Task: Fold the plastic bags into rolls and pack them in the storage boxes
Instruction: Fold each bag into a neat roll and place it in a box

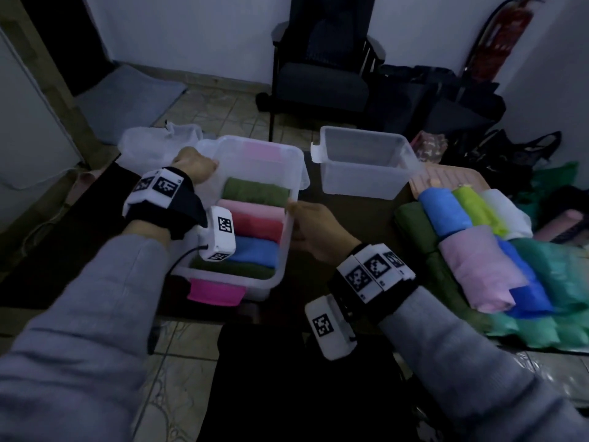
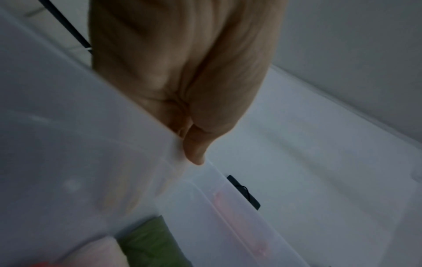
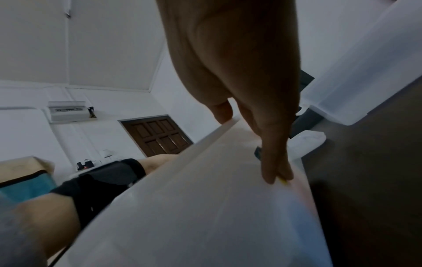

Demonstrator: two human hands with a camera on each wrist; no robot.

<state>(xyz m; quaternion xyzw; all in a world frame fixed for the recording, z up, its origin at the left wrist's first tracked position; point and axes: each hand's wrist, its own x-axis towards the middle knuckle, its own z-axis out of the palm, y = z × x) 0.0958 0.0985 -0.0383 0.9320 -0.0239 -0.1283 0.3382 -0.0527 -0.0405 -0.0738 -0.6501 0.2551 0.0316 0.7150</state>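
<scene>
A clear storage box (image 1: 287, 231) with a pink latch (image 1: 216, 291) stands in front of me. It holds several rolled bags: green (image 1: 255, 193), pink (image 1: 251, 208), red (image 1: 258, 226), blue (image 1: 255, 253) and another green one (image 1: 236, 270). My left hand (image 1: 194, 165) grips the box's far left rim, and the left wrist view shows its thumb (image 2: 194, 150) hooked over the wall (image 2: 68, 144). On the box's right wall my right hand (image 1: 314, 228) holds on, its fingers (image 3: 274, 162) flat along the outside (image 3: 205, 198) and the thumb over the rim.
A second clear box (image 1: 363, 180), with nothing in it, stands to the back right. More rolled bags (image 1: 478, 263) lie piled at the right on teal plastic. Clear plastic (image 1: 149, 148) lies behind the left hand. A dark chair (image 1: 322, 74) stands beyond the table.
</scene>
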